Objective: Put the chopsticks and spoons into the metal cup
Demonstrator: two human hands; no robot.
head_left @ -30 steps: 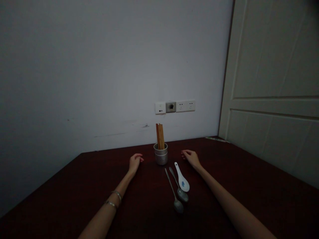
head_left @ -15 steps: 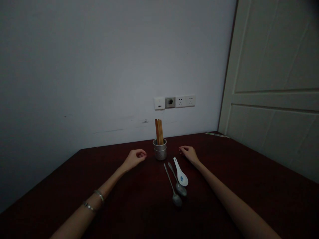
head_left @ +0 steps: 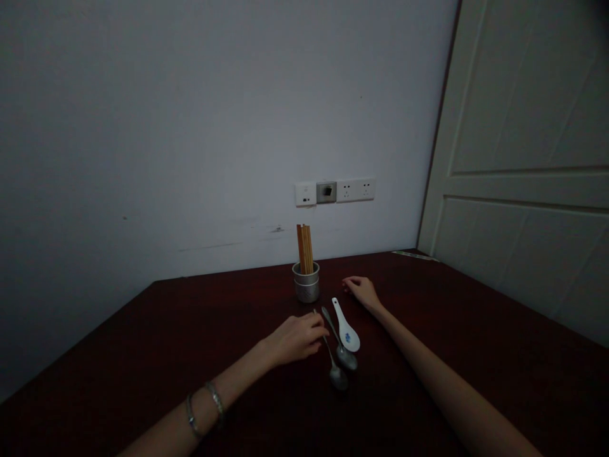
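My left hand (head_left: 297, 337) is over the handle of a long metal spoon (head_left: 338, 377), its fingers bent and somewhat apart across it. The spoon lies flat on the table, and whether the fingers touch the handle is hard to see. Beside it lie a second metal spoon (head_left: 347, 358) and a white soup spoon (head_left: 349, 338) with a blue mark. My right hand (head_left: 362, 292) rests on the table right of the soup spoon's handle, fingers loosely curved with nothing visible in them. Behind the spoons stands a metal cup (head_left: 307, 290) holding several wooden chopsticks (head_left: 305, 249).
The dark red table (head_left: 228, 298) reaches back to a pale wall (head_left: 214, 127). Sockets and switches (head_left: 334, 192) are set in the wall behind the cup. A flat, thin strip (head_left: 413, 256) lies near the table's back right edge, by a panelled door (head_left: 518, 178).
My left hand has moved right and nearer to me, from left of the cup to over the metal spoon's handle. The spoons and my right hand have stayed in place.
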